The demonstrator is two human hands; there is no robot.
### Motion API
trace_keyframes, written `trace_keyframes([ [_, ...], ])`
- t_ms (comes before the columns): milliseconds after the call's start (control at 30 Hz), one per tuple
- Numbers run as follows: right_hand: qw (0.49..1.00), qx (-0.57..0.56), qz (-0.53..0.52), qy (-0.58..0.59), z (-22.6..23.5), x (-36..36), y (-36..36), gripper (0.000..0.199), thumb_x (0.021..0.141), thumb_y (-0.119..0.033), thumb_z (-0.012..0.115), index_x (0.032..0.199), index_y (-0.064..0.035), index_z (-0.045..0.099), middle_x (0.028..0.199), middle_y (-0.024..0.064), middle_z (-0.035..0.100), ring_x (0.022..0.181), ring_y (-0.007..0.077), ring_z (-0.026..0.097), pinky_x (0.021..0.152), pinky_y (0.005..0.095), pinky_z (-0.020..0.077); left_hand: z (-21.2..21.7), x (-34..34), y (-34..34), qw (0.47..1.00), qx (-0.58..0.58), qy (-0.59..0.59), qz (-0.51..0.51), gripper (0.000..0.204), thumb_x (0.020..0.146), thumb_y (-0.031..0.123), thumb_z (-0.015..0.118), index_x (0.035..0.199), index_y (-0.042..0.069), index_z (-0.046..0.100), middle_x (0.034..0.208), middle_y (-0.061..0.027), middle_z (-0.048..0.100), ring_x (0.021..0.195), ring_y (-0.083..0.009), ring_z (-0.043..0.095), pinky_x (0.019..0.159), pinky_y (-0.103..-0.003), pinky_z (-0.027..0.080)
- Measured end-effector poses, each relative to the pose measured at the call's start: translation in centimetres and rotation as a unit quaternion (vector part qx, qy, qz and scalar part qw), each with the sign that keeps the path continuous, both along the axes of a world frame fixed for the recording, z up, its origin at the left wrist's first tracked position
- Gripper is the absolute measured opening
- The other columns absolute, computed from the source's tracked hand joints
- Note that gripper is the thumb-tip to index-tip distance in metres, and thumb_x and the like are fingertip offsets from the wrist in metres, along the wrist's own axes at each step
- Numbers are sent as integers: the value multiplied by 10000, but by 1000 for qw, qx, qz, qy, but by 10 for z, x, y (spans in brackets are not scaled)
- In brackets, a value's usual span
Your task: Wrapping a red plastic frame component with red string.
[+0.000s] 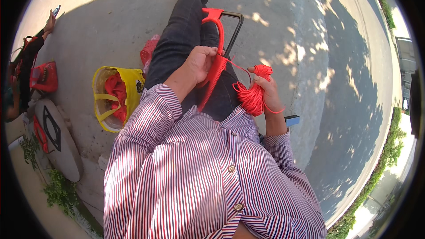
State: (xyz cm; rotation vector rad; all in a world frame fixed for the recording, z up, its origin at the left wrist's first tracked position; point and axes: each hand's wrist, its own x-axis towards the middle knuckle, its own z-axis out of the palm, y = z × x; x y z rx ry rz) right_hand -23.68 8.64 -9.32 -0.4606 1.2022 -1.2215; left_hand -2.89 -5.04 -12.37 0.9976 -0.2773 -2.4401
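Across my lap lies a frame (216,71), partly bare black bar and partly wrapped in tight red cord. My left hand (199,65) is closed on its wrapped side, thumb at the upper edge near where red meets black. To the right of the frame, my right hand (268,92) grips a loose bundle of red cord (251,97), with loops hanging below the fingers. A single strand runs from the wrapped side of the frame to the right hand. The bare black part (234,35) of the frame points away from me, toward my knees.
A yellow bag (101,117) holding red material stands on the ground at my left, near a pink-red item (148,52). Farther left are a round slab (71,159) bearing a black frame (52,128), a red bag (49,76), and another person's hand (49,25) with a phone.
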Motion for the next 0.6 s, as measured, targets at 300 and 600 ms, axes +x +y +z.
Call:
trace_keyframes([
  [300,964,-176,-57,-190,48,1,-8,370,901,-268,606,1088,50,577,898,146,626,766,190,607,710,305,496,19,-1,6,994,-64,-91,-17,232,893,161,545,1057,10,611,937,-83,651,882,-221,621,867,-346,495],
  [600,893,-346,57,282,70,32,-29,714,938,-509,513,1391,38,440,1472,174,373,1327,288,416,1054,387,367,117,-3,68,833,-499,-34,-235,617,909,358,670,1338,-27,450,1201,-115,584,1107,-184,564,951,-317,436],
])
